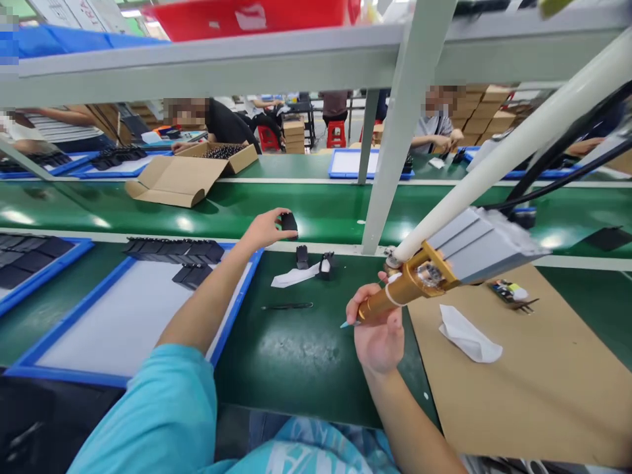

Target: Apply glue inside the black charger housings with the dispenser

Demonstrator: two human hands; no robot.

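My left hand [264, 229] reaches over the bench's far rail, pinching a small black box-like part [289, 225] between thumb and fingers. My right hand [378, 336] is palm up with curled fingers, partly hidden behind a gold cylindrical fixture [390, 296] with a grey finned head. A pale blue pointed tip [345, 324] shows beside its fingers; what it belongs to is unclear. Between the hands stand two small black parts [302, 257], with a white wipe [295, 275] by them. A thin black pen-like tool [287, 306] lies nearer me.
At left, a blue-rimmed tray [123, 316] holds a row of black parts [172, 250]. Brown cardboard [518, 395] at right carries a folded white wipe [469, 334] and small components [513, 293]. A white post [395, 151] and slanted pole [469, 171] stand ahead; co-workers sit beyond the green belt [316, 197].
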